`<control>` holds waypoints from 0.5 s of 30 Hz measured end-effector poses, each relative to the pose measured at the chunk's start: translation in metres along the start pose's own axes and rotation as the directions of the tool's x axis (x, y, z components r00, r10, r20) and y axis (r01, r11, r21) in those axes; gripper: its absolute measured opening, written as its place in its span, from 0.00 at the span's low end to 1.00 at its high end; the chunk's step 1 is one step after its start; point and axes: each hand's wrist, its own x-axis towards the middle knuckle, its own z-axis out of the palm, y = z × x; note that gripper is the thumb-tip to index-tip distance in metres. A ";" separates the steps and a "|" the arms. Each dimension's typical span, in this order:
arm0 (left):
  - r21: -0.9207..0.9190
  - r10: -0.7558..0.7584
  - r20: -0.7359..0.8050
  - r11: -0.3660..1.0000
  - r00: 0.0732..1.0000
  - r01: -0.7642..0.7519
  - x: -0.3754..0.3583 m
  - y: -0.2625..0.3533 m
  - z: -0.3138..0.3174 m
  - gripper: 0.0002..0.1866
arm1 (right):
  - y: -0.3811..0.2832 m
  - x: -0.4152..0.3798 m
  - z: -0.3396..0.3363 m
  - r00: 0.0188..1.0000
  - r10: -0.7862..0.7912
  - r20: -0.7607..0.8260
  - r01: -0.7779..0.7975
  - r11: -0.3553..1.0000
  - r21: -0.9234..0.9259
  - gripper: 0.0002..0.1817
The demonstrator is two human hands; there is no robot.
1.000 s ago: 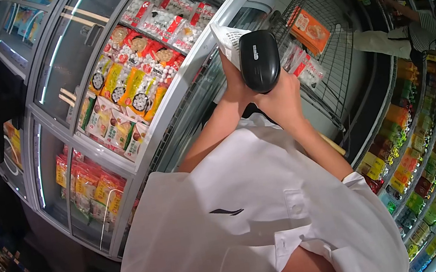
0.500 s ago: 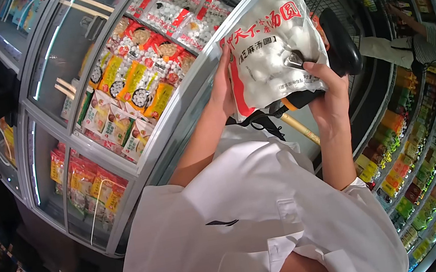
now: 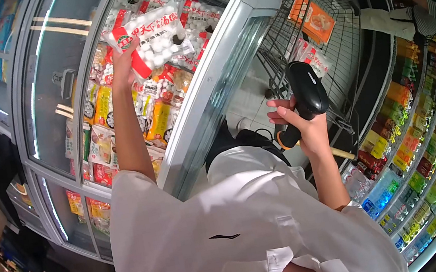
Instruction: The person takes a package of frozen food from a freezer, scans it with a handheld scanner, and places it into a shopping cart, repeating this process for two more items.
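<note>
My left hand (image 3: pixel 125 65) reaches over the open chest freezer (image 3: pixel 210 56) and grips the left edge of a bag of tangyuan (image 3: pixel 159 45), a clear and white pack with red lettering and white balls inside. Similar bags lie beneath and around it. On the right, my right hand (image 3: pixel 312 129) is wrapped round the grip of a black barcode scanner (image 3: pixel 309 92) with an orange trim, held in front of the shopping cart (image 3: pixel 353 67). Part of the scanner's handle is hidden by my fingers.
The cart holds an orange pack (image 3: pixel 314 19) and a red-and-white bag (image 3: pixel 310 57). Yellow packs (image 3: pixel 159 120) fill the nearer freezer part, beside sliding glass lids (image 3: pixel 66 75). A person (image 3: pixel 403 18) stands by shelves of drinks (image 3: pixel 419 166) at right.
The bag of tangyuan has moved left from in front of me to over the freezer, in my left hand. My right hand has let go of it and lowered, still with the scanner.
</note>
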 end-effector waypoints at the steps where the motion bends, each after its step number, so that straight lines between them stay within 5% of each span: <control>1: 0.091 -0.027 -0.018 0.995 0.999 0.028 0.026 -0.008 0.002 0.21 | 0.002 0.003 -0.002 1.000 0.015 -0.024 -0.015 1.000 -0.002 0.12; 3: 0.267 -0.115 -0.013 0.957 0.993 0.115 0.083 -0.036 -0.003 0.22 | 0.012 0.010 -0.007 0.996 0.046 -0.074 -0.046 0.999 0.002 0.12; 8: 0.379 -0.425 0.029 0.842 0.905 0.383 0.143 -0.106 0.009 0.25 | 0.025 0.017 -0.025 0.979 0.110 -0.171 -0.108 0.994 0.022 0.16; 11: 0.531 -0.572 0.165 0.738 0.804 0.416 0.176 -0.170 -0.010 0.39 | 0.030 0.019 -0.030 0.973 0.112 -0.200 -0.116 0.993 -0.007 0.15; 12: 0.602 -0.534 0.150 0.717 0.832 0.352 0.160 -0.164 0.008 0.43 | 0.035 0.023 -0.033 0.972 0.119 -0.203 -0.123 0.992 -0.005 0.15; 14: 0.813 -0.255 0.011 0.565 0.967 0.140 0.177 -0.247 -0.033 0.43 | 0.047 0.028 -0.038 0.961 0.141 -0.240 -0.152 0.988 -0.030 0.15; 15: 0.800 -0.207 -0.069 0.573 0.976 0.178 0.166 -0.243 -0.025 0.36 | 0.047 0.032 -0.034 0.948 0.170 -0.267 -0.185 0.982 -0.031 0.14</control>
